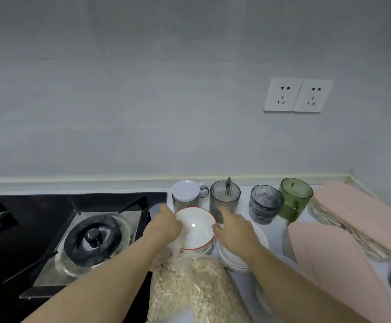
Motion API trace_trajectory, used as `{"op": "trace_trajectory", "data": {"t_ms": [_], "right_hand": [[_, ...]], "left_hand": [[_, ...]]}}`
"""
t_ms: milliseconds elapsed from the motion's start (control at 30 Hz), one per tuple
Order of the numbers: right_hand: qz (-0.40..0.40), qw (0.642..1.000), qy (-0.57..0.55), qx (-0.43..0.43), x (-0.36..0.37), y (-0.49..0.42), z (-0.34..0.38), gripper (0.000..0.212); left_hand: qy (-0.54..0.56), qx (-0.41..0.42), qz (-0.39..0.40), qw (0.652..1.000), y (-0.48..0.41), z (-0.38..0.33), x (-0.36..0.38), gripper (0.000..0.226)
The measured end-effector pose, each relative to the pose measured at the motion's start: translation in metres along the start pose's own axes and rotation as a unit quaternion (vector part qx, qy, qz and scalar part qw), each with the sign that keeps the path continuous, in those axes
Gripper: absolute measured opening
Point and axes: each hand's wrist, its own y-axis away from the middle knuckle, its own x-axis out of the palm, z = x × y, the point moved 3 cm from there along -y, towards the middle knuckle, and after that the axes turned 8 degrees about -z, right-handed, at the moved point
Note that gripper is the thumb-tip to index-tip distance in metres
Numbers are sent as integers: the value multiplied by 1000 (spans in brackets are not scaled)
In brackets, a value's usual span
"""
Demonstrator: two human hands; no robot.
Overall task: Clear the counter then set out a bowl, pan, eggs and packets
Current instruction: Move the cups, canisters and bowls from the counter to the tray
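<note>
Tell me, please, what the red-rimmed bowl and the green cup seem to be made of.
The red-rimmed bowl: probably glazed ceramic, glossy white with a bright highlight. The green cup: tinted glass or clear plastic; see-through, I cannot tell which.
</note>
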Motion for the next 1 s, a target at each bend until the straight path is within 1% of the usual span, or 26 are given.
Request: {"op": "trace_trajectory", "data": {"t_ms": [100,133,200,267,367,433,500,567,633,667,700,733,767,800,833,867,933,1000], "right_hand": [[27,999,20,-12,11,-5,4,42],[38,999,25,-11,14,-6,5,42],[52,998,35,-11,22,-9,4,42],[48,997,55,-15,26,-12,3,42],[44,997,65,-16,29,-13,1,43],[36,997,72,-17,29,-13,2,43],[28,997,68,-18,28,-11,4,45],[1,999,45,-18,24,-11,9,47],[-40,999,-24,-13,17,-13,15,46],[-58,994,-97,2,13,-13,19,44],[-57,977,-201,35,7,-13,23,42],[-45,945,-317,70,2,-12,29,40],[-26,902,-419,102,-2,-11,35,37],[-6,860,-494,127,-7,-10,42,34],[7,837,-530,138,-12,-8,48,31],[12,824,-549,141,-18,-7,53,30],[1,821,-553,146,-27,-4,61,35],[-1,827,-542,148,-30,-2,69,36]], "left_hand": [[8,-29,44,999,-9,4,11,44],[-5,-31,59,998,-12,4,12,44],[-32,-21,83,996,-19,5,17,37],[-51,-27,93,994,-25,8,20,33],[-64,-41,114,991,-28,13,25,32],[-50,-45,111,992,-26,13,25,28],[-20,-58,92,994,-24,14,24,32],[23,-76,64,995,-23,16,21,36],[96,-86,45,991,-25,17,15,38],[145,-90,34,985,-24,16,8,36],[188,-92,21,978,-23,14,-1,32],[225,-92,7,970,-20,11,-11,29],[258,-92,-7,962,-17,8,-21,30],[291,-90,-16,952,-13,4,-30,31],[327,-89,-18,941,-6,1,-39,30],[361,-90,-9,928,3,-2,-47,28],[412,-104,27,905,21,-3,-60,28],[453,-118,58,882,34,3,-71,27]]}}
